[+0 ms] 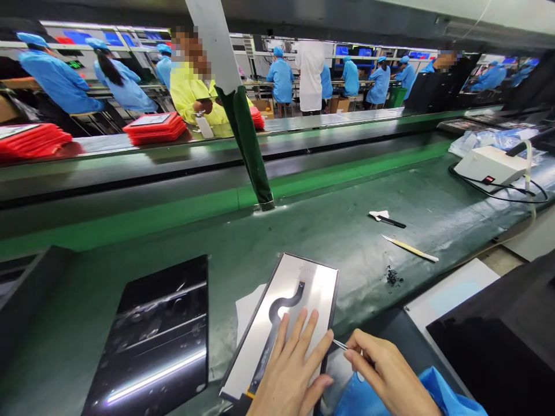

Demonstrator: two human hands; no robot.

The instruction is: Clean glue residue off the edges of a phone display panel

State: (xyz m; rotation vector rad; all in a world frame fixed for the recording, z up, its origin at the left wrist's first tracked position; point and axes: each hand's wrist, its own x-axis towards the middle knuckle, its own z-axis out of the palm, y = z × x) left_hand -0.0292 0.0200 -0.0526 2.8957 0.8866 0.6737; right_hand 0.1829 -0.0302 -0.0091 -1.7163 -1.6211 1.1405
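Observation:
A display panel with a silvery back lies face down on the green bench mat. A dark S-shaped ribbon cable runs along it. My left hand rests flat on the panel, fingers spread, covering its lower part. Pinched in my right hand are thin metal tweezers, their tip at the panel's right edge by my left index finger. Part of the tweezers is hidden by my fingers. Under the panel's left side, a white sheet sticks out. To the left lies a glossy black screen.
On the right lie a yellow-handled blade, a black tool with white tissue and black scraps. A white machine with cables stands farther back. A green-wrapped post rises behind. Across the conveyor are red stacks and several people.

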